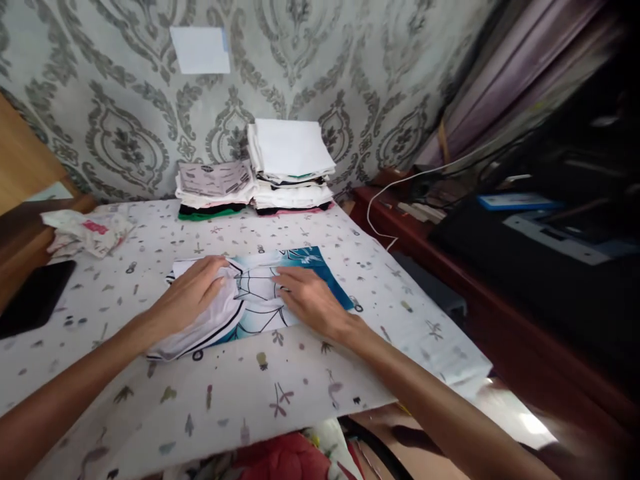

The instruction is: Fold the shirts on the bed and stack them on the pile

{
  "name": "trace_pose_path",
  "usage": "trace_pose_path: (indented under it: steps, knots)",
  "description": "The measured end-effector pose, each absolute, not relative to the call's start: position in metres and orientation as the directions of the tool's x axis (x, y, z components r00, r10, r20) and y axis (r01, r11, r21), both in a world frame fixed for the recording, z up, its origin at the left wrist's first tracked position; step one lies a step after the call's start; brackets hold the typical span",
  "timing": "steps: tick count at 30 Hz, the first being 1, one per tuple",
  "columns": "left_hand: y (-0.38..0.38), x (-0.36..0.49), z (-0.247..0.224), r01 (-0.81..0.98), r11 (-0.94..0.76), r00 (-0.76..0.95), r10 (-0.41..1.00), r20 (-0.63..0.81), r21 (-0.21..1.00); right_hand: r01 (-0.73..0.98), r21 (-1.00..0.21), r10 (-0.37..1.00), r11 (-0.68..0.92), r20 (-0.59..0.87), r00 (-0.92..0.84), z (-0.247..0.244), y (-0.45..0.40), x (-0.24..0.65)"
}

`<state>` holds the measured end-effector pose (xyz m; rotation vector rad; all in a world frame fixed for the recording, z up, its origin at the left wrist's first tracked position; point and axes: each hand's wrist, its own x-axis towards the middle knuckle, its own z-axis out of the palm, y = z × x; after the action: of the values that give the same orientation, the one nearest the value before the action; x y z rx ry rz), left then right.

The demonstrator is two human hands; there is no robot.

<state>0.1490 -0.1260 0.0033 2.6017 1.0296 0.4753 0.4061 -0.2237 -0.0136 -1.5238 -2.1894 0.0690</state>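
A white and teal garment (260, 310) with black web-like lines lies partly folded on the patterned white cloth (200, 400) of the table. On its left part, over the white fabric with dark trim, rests my left hand (193, 293), fingers stretched toward the middle. My right hand (310, 298) lies flat on the right part, beside the teal end, with its fingers pointing left. Neither hand is closed around the fabric. Behind the garment stand two stacks of folded clothes: a lower stack (215, 183) and a taller one with a white top piece (293, 147).
At the left edge are a black phone (37, 298) and a crumpled white cloth (95, 230). A white cable (373, 207) runs over the dark red furniture (480, 300) at the right. Red patterned fabric (287, 457) shows below the table's front edge.
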Motion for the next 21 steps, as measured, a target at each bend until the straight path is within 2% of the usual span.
trace_pose_path:
  steps: [2,5,8,14,18,21]
  knots:
    - [-0.110,0.170,0.008,0.548,-0.723,0.736,0.656,0.169,0.421,0.909,-0.365,0.926,0.200,0.374,-0.053,-0.022,-0.249,0.442]
    - [-0.081,0.219,0.013,0.453,-0.749,0.799,0.582,0.153,0.484,0.907,-0.408,0.916,-0.106,0.315,0.249,-0.034,-0.278,0.477]
    - [-0.057,0.279,0.010,0.379,-0.746,0.852,0.513,0.110,0.547,0.896,-0.353,0.897,-0.270,0.245,0.367,-0.042,-0.293,0.486]
    - [-0.043,0.375,-0.010,0.239,-0.894,0.964,0.264,0.016,0.380,0.893,-0.285,0.879,-0.348,0.231,0.417,-0.048,-0.287,0.472]
    - [-0.039,0.399,-0.017,0.282,-0.896,0.959,0.270,-0.084,0.342,0.878,-0.316,0.880,-0.360,0.198,0.432,-0.046,-0.279,0.470]
    - [-0.035,0.401,-0.014,0.299,-0.885,0.954,0.283,-0.098,0.358,0.827,-0.426,0.869,-0.368,0.160,0.469,-0.041,-0.276,0.469]
